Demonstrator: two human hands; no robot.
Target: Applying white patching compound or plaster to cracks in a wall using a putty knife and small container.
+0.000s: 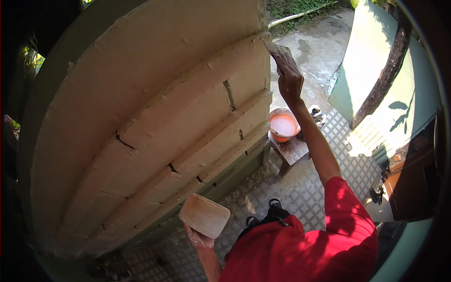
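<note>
My right hand (291, 83) is raised at the far end of a large plank-like panel (197, 113), its fingers closed round a flat brush-like tool (281, 52). The tool is caked in pale material, and its tip is at the panel's edge. I cannot make out its exact kind. Lower down, my left hand (199, 238) grips a pale rectangular plastic tub (205, 216) by its underside and near side, close to the panel's lower edge. The tub looks smeared; its contents cannot be told. The panel has a beige coat, stepped ridges and several dark gaps.
An orange bucket (283, 126) of whitish liquid stands on a small wooden stool (292, 151) below my right arm. Pale green sheets (364, 61) and a tree trunk (383, 77) are at the right, near a brown cabinet (413, 188). The tiled floor (347, 164) is spattered.
</note>
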